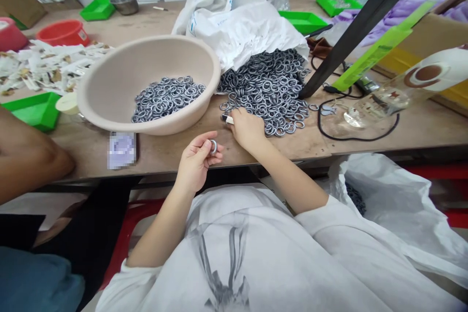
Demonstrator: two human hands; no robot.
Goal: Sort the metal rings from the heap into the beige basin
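My left hand (195, 163) is over the table's front edge, pinching one grey ring (213, 146) between thumb and fingers. To its right, my right hand (249, 130) is closed around a small black-and-white tool (227, 119), whose tip points left; its exact kind is unclear. That hand rests against the near left side of a heap of grey rings (274, 90). The heap spills from the mouth of a white sack (252, 22). Left of both hands stands a wide beige basin (106, 70) with many similar rings (166, 98) in its bottom.
A dark slanted post (351, 34) rises right of the heap, near a black cable (360, 137) and a clear bottle (380, 107). Another person's arm (29, 151) rests at the left. A phone-like object (122, 150) lies before the basin. A white bag (395, 195) hangs below the table's right side.
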